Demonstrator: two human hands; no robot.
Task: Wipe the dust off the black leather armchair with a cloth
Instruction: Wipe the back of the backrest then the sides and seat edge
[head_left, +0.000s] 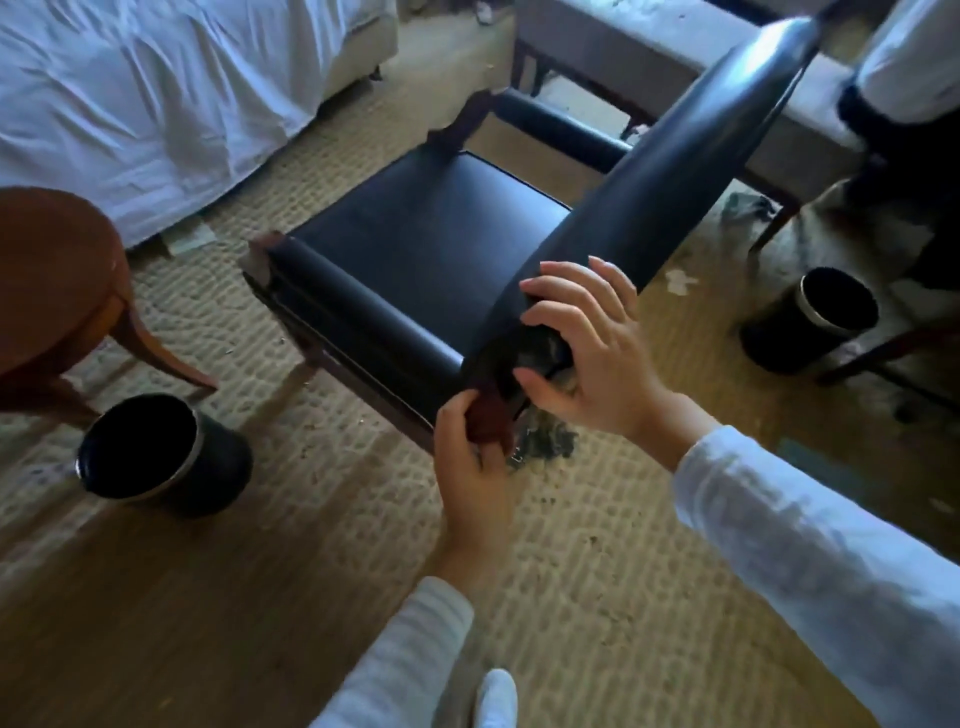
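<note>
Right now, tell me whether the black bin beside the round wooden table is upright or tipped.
Tipped: the black bin leans, its open mouth facing the camera.

You are wearing long white sleeves of a lightly textured fabric | cuffs are ending at the wrists | left hand and right hand are showing bare, no gloves | nails are looking unpainted

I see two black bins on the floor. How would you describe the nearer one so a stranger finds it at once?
Start from the black leather armchair in the middle. Look to its left, just below the round brown wooden table: the black bin stands on the carpet there. Unlike the other bin, right of the chair, it is by that table.
</note>
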